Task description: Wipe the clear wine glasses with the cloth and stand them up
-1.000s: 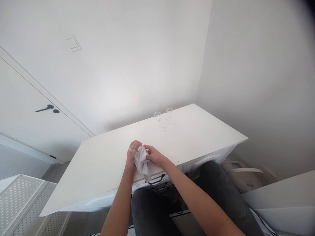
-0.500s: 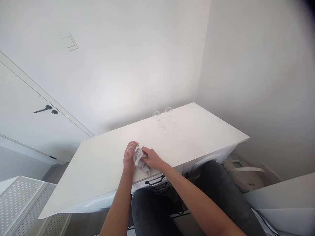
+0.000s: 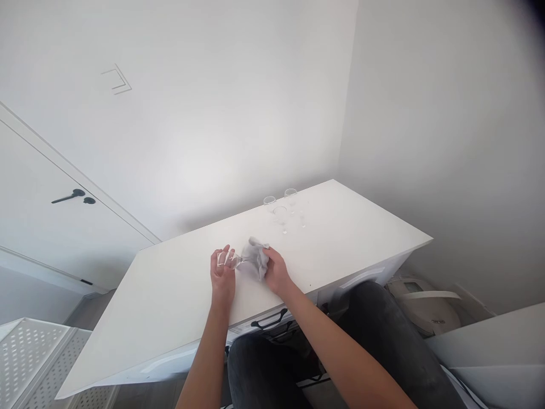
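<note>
My left hand is wrapped round the bowl of a clear stemmed glass, which lies sideways over the white tabletop with its stem toward the right. My right hand grips a light grey cloth. The cloth hangs in folds at the foot end of the glass and hides the base; whether it touches the base I cannot tell. Both hands are above the front part of the table.
Several clear stemmed glasses stand near the back edge, hard to see against the white. Black drawer handles jut out below the front edge. A white perforated box is at lower left, a round beige appliance at lower right.
My right hand has moved right and slightly up with the cloth, from beside my left hand toward the foot end of the glass. The glass has turned sideways, its stem now showing.
</note>
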Available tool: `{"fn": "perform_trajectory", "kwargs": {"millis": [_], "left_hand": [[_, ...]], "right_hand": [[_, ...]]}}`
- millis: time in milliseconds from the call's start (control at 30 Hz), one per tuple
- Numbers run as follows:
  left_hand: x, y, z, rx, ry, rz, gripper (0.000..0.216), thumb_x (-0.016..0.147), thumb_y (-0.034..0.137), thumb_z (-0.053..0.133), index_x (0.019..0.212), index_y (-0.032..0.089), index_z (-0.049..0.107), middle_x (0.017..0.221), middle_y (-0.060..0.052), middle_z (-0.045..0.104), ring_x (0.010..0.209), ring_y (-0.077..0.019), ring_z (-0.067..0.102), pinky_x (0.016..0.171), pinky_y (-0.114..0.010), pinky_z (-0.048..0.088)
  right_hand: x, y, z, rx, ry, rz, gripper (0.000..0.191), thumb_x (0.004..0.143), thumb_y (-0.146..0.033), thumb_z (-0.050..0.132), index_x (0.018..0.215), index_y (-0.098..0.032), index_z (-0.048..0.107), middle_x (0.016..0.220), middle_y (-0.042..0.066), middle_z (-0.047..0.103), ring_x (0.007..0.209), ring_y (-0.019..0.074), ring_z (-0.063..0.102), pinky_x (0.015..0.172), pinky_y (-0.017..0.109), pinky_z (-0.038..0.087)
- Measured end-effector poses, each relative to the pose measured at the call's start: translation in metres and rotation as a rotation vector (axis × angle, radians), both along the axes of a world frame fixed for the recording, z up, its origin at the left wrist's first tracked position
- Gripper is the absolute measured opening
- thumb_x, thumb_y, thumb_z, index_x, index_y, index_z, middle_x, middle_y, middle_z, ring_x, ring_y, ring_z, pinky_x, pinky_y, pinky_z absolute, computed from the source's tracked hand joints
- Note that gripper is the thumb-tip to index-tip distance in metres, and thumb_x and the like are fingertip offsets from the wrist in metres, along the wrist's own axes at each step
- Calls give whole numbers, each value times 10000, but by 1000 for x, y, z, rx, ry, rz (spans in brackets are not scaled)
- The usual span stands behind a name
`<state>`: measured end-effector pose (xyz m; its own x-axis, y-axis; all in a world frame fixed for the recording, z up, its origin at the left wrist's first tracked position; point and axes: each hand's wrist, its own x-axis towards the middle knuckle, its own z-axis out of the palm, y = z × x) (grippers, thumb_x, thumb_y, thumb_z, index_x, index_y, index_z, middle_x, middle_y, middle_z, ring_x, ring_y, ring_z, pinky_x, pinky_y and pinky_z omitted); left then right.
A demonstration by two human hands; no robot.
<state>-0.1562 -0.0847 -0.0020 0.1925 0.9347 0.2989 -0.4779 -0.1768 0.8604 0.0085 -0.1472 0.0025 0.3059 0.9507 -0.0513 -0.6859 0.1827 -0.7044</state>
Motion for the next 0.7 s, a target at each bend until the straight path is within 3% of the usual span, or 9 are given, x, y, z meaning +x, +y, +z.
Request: {"fn": "perform_trajectory", "kwargs": {"millis": [133, 267, 367, 567, 700], "left_hand": [[1, -5, 2, 23, 42, -68, 677, 693, 475, 966, 1273, 367, 635, 1492, -78, 556, 1350, -272, 588, 1063, -381, 558], [1, -5, 3, 33, 10, -72, 671, 712, 537, 939, 1285, 361, 637, 1469, -87, 555, 1325, -278, 593, 997, -369, 579], [3, -5, 3, 35, 49, -42, 656, 721, 511, 942, 1274, 355, 626, 1452, -90, 574, 1348, -287, 596, 1019, -378, 571], [8, -7, 5, 47, 115, -39, 645, 713, 462, 960, 1245, 347, 613, 1435, -89, 604, 1394, -310, 593, 1095, -439, 555], [9, -8, 7, 46, 123, -32, 633, 726, 455, 952, 1253, 346, 620, 1452, -85, 587, 1397, -297, 581, 1117, -443, 549]], "right_hand": [[-7, 0, -3, -66, -151, 22, 297, 869, -455, 682, 1096, -281, 604, 1052, 20, 718, 983, 203, 649, 808, 291, 505], [-12, -3, -5, -16, -438, -23, 325, 999, -561, 548, 1033, -256, 654, 1119, 44, 691, 1117, 218, 602, 1000, 322, 457], [-11, -4, -2, -3, -442, -104, 370, 1013, -591, 502, 979, -248, 637, 1020, 42, 662, 1011, 217, 582, 923, 322, 464], [-6, -6, 2, 1, -338, -204, 225, 941, -471, 581, 986, -253, 606, 952, 18, 618, 866, 183, 550, 758, 278, 458], [-7, 0, -4, -47, -164, -138, 424, 951, -652, 534, 914, -240, 627, 889, 39, 645, 808, 186, 579, 688, 285, 459]]}}
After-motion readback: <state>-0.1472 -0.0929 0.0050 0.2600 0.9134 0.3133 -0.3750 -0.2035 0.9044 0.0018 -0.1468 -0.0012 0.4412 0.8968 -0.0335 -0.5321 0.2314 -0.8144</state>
